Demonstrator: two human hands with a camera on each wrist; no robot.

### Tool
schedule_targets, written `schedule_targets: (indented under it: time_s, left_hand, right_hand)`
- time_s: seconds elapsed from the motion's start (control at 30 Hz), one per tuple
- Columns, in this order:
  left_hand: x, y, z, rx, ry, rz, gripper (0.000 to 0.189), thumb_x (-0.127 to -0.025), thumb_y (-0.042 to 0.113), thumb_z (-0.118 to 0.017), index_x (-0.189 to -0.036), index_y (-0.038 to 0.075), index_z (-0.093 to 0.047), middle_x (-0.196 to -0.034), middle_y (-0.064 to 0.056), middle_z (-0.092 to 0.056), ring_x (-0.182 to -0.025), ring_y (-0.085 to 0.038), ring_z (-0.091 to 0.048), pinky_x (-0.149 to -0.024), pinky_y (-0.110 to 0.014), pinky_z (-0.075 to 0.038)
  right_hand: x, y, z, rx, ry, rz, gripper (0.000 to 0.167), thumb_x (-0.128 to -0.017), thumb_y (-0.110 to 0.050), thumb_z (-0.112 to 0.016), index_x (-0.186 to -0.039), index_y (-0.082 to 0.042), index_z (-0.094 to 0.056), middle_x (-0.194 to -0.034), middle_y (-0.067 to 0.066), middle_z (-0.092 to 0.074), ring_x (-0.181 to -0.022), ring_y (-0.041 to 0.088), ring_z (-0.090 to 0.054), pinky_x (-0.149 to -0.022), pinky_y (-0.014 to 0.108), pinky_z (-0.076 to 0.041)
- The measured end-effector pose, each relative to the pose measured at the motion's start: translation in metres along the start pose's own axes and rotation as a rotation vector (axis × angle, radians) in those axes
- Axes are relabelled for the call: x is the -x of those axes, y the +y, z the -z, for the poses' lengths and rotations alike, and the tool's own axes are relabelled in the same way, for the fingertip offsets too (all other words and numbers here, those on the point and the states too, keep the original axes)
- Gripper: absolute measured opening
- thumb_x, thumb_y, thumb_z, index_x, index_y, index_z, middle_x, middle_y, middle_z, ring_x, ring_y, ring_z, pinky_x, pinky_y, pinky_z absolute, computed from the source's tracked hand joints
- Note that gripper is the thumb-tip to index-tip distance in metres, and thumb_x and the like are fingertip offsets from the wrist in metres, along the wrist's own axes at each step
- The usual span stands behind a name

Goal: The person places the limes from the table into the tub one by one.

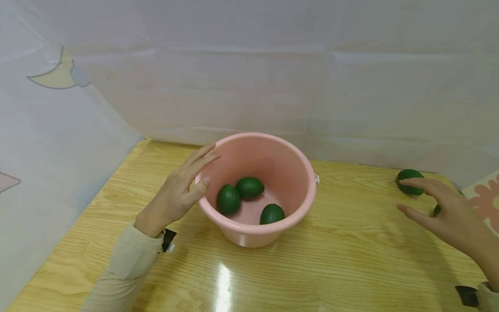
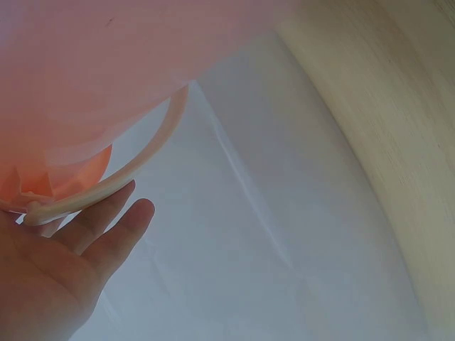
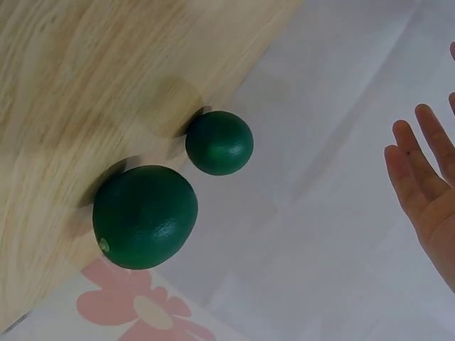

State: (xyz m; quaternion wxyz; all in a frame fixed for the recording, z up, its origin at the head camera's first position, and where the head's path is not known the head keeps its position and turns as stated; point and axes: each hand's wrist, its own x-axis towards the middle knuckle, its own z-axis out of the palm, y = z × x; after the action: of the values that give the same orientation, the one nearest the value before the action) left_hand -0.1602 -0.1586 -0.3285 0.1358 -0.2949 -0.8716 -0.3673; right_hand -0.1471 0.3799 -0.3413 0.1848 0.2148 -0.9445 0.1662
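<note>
A pink plastic bucket (image 1: 253, 236) stands upright with three smooth, dark green oval fruits (image 1: 250, 188) lying on its bottom. My left hand (image 1: 173, 195) rests on the bucket's left rim, its fingers fairly straight and its thumb over the edge. In the left wrist view, extended fingers lie beside the pale curved bucket handle (image 2: 153, 145). Over the table's right side, my right hand (image 1: 452, 212) hovers with fingers spread and nothing in them. Beyond its fingertips lies one green fruit (image 1: 410, 182); another green fruit (image 3: 146, 217) is mostly hidden behind the hand in the head view.
The wooden table (image 1: 351, 260) has a pale sheet (image 1: 249, 86) hanging along its back and left sides. A pink flower print (image 1: 487, 199) shows on the cloth beyond the right edge, close to the loose fruits.
</note>
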Motion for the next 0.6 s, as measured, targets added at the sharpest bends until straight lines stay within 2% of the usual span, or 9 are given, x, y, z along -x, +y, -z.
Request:
schedule_targets:
  time_s: [0.07, 0.17, 0.23, 0.27, 0.3, 0.37, 0.47, 0.57, 0.6]
  left_hand:
    - [0.000, 0.000, 0.000, 0.001, 0.000, 0.000, 0.053, -0.096, 0.021, -0.048, -0.149, 0.015, -0.046, -0.163, 0.000, -0.029, -0.148, -0.025, -0.033, -0.110, -0.061, -0.034]
    - [0.000, 0.000, 0.000, -0.001, 0.000, -0.002, 0.054, -0.096, 0.020, -0.048, -0.149, 0.015, -0.046, -0.163, 0.000, -0.029, -0.148, -0.025, -0.033, -0.110, -0.061, -0.034]
    - [0.000, 0.000, 0.000, -0.003, 0.001, -0.003, 0.054, -0.095, 0.020, -0.048, -0.149, 0.015, -0.046, -0.163, 0.000, -0.029, -0.148, -0.025, -0.033, -0.110, -0.061, -0.034]
    - [0.000, 0.000, 0.000, -0.005, 0.001, -0.003, 0.054, -0.095, 0.019, -0.048, -0.149, 0.015, -0.046, -0.163, -0.001, -0.030, -0.148, -0.025, -0.033, -0.110, -0.061, -0.034]
    - [0.000, 0.000, 0.000, -0.007, 0.001, -0.004, 0.054, -0.095, 0.019, -0.048, -0.149, 0.015, -0.046, -0.163, -0.001, -0.030, -0.148, -0.025, -0.033, -0.110, -0.061, -0.034]
    - [0.000, 0.000, 0.000, -0.010, 0.001, -0.006, 0.054, -0.095, 0.019, -0.049, -0.149, 0.015, -0.046, -0.163, -0.001, -0.030, -0.148, -0.025, -0.034, -0.110, -0.061, -0.034]
    - [0.000, 0.000, 0.000, -0.009, 0.000, -0.004, 0.053, -0.096, 0.019, -0.048, -0.149, 0.015, -0.046, -0.163, -0.001, -0.030, -0.148, -0.025, -0.033, -0.110, -0.061, -0.034]
    - [0.000, 0.000, 0.000, -0.006, -0.001, -0.002, 0.054, -0.095, 0.019, -0.048, -0.149, 0.015, -0.046, -0.163, 0.000, -0.029, -0.148, -0.025, -0.033, -0.110, -0.061, -0.034]
    - [0.000, 0.000, 0.000, -0.006, -0.001, -0.002, 0.054, -0.095, 0.019, -0.048, -0.149, 0.015, -0.046, -0.163, 0.000, -0.029, -0.148, -0.025, -0.033, -0.110, -0.061, -0.034]
  right_hand:
    - [0.001, 0.004, 0.000, 0.004, -0.008, -0.017, 0.058, -0.074, -0.008, -0.084, -0.126, -0.001, -0.061, -0.117, 0.030, -0.061, -0.067, 0.018, -0.055, -0.059, 0.017, -0.036]
    - [0.003, 0.010, -0.002, 0.008, -0.002, -0.052, 0.058, -0.072, -0.009, -0.085, -0.125, 0.000, -0.062, -0.118, 0.029, -0.062, -0.097, 0.039, -0.051, -0.073, 0.018, -0.034]
    - [0.005, 0.014, -0.002, 0.001, 0.000, -0.064, 0.058, -0.073, -0.008, -0.085, -0.126, 0.000, -0.061, -0.120, 0.029, -0.061, -0.101, 0.041, -0.051, -0.078, 0.023, -0.035]
    - [0.006, 0.016, -0.003, 0.001, 0.005, -0.072, 0.058, -0.074, -0.008, -0.084, -0.126, 0.000, -0.061, -0.120, 0.029, -0.061, -0.105, 0.039, -0.051, -0.081, 0.023, -0.035]
    - [0.007, 0.018, -0.004, -0.004, 0.015, -0.077, 0.058, -0.073, -0.007, -0.084, -0.126, -0.001, -0.062, -0.120, 0.028, -0.061, -0.110, 0.029, -0.052, -0.081, 0.017, -0.032]
    - [0.010, 0.020, -0.004, -0.005, 0.021, -0.075, 0.058, -0.075, -0.008, -0.084, -0.128, -0.002, -0.061, -0.120, 0.028, -0.061, -0.120, 0.009, -0.049, -0.087, 0.014, -0.031]
    - [0.014, 0.024, -0.004, -0.022, 0.035, -0.083, 0.058, -0.075, -0.009, -0.083, -0.129, -0.003, -0.061, -0.120, 0.026, -0.060, -0.117, -0.022, -0.031, -0.086, 0.005, -0.023]
    - [0.017, 0.026, -0.004, -0.038, 0.050, -0.084, 0.058, -0.075, -0.008, -0.083, -0.129, -0.003, -0.061, -0.122, 0.015, -0.058, -0.114, -0.029, -0.024, -0.085, 0.001, -0.021]
    - [0.018, 0.027, -0.004, -0.042, 0.057, -0.089, 0.058, -0.075, -0.007, -0.083, -0.129, -0.003, -0.061, -0.123, 0.006, -0.057, -0.113, -0.030, -0.023, -0.085, 0.000, -0.020]
